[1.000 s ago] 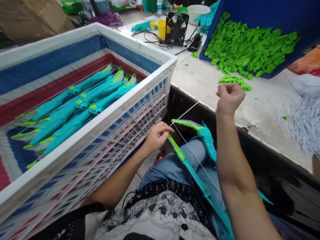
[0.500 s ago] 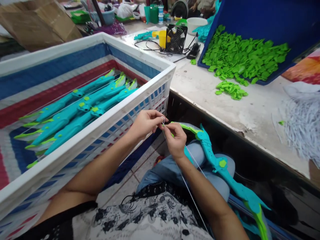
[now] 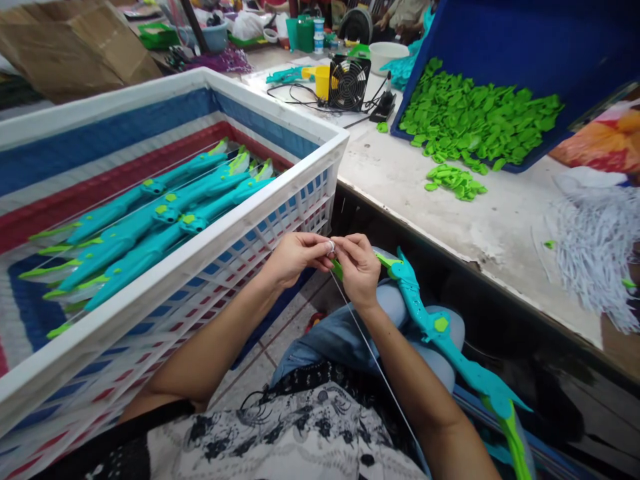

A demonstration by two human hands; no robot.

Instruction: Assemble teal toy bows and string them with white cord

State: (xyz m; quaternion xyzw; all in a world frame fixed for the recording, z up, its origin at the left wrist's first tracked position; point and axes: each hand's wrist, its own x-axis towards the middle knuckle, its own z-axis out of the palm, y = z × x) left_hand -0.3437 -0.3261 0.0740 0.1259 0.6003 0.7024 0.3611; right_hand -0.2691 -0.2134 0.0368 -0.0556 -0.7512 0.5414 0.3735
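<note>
Both hands meet above my lap, their fingertips pinched on a white string (image 3: 367, 341). My left hand (image 3: 296, 259) is closed on a small loop of it, and my right hand (image 3: 358, 268) pinches it just beside. From the fingers the string runs taut down past my right forearm. A turquoise and green toy bow (image 3: 445, 333) lies across my knees, its upper green tip partly hidden behind my right hand. The exact shape of the loop is covered by my fingers.
Left stands a white crate (image 3: 280, 207) holding several turquoise bows (image 3: 165, 217). On the right, a worktable (image 3: 400, 193) bears a tilted blue bin (image 3: 480, 33) of green pieces (image 3: 480, 120), a small pile (image 3: 456, 181), white strings (image 3: 595, 247), a black fan (image 3: 349, 83) and a soldering-iron stand (image 3: 384, 107).
My hands have moved slightly down and closer together, and the right fingers now pinch right at the loop. The view has shifted slightly; the bow stays on my knees.
</note>
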